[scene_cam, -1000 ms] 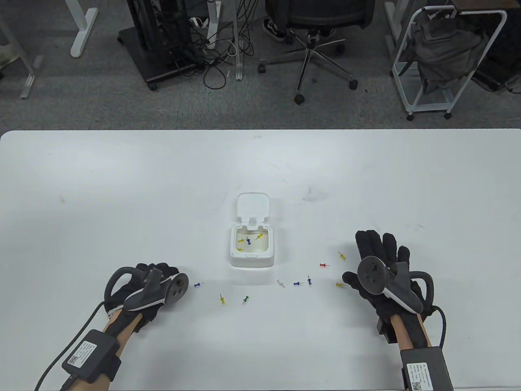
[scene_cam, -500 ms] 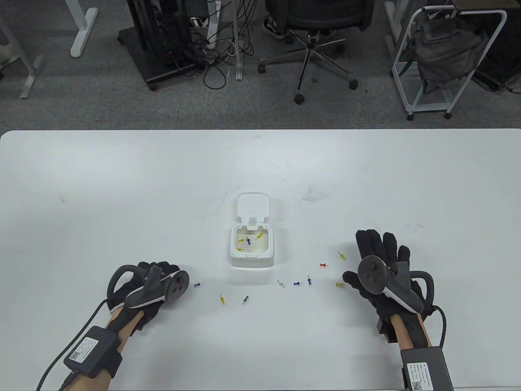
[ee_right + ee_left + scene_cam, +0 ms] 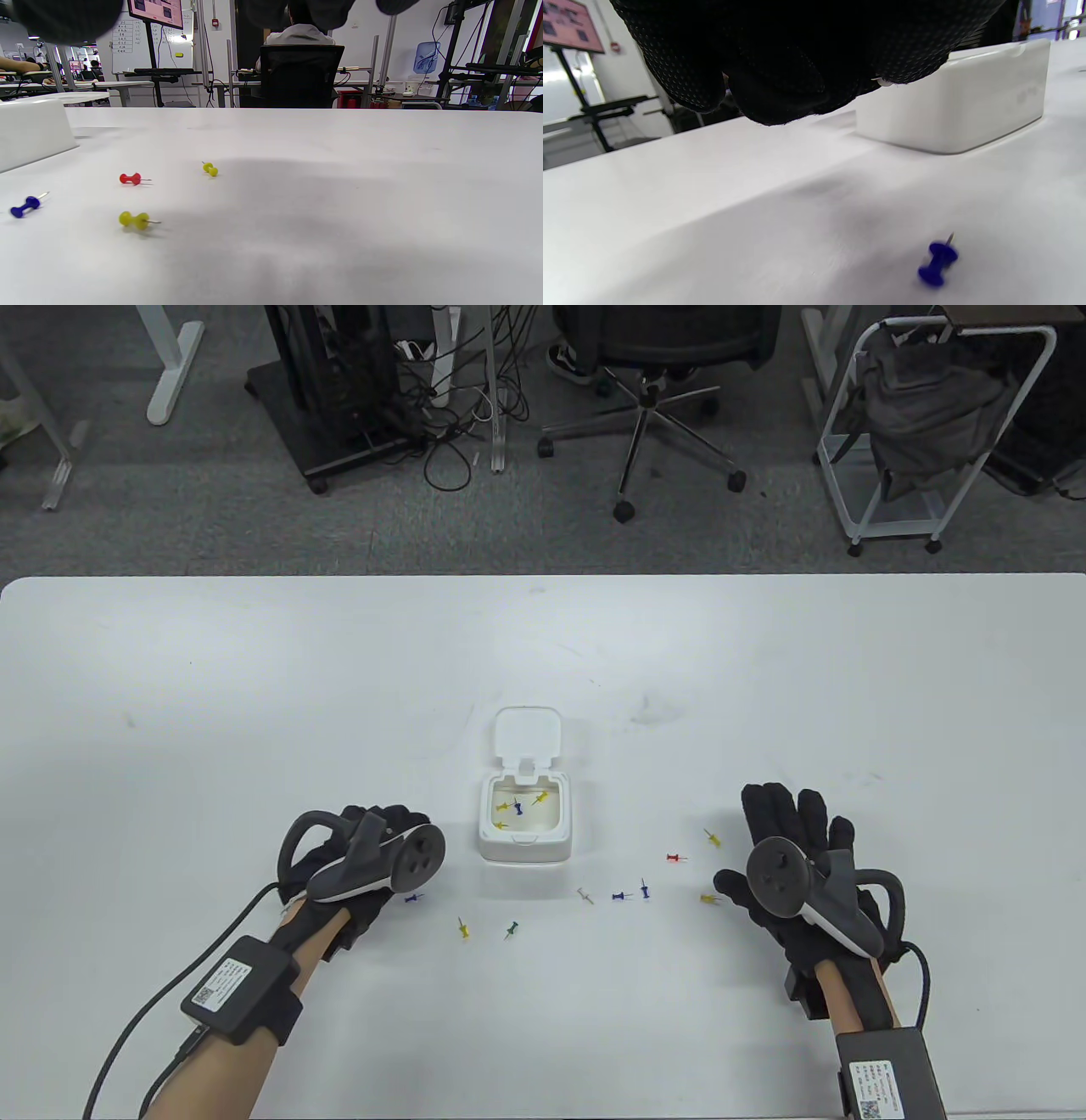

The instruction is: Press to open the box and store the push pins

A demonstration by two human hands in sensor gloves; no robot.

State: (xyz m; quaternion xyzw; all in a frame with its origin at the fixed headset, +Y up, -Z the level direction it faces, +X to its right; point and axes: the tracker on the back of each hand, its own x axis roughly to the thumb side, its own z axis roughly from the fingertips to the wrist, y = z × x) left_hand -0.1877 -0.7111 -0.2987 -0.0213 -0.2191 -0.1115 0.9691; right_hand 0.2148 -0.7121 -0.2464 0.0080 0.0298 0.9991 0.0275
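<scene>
Box, small white plastic with hinged lid up (image 3: 523,814), sits mid-surface holding several pins; left hand (image 3: 373,861), curled, contents not discernible, hovers beside it over the blue push pin (image 3: 937,263), which should be pinched by its head; right hand (image 3: 793,865) rests flat, empty.
</scene>
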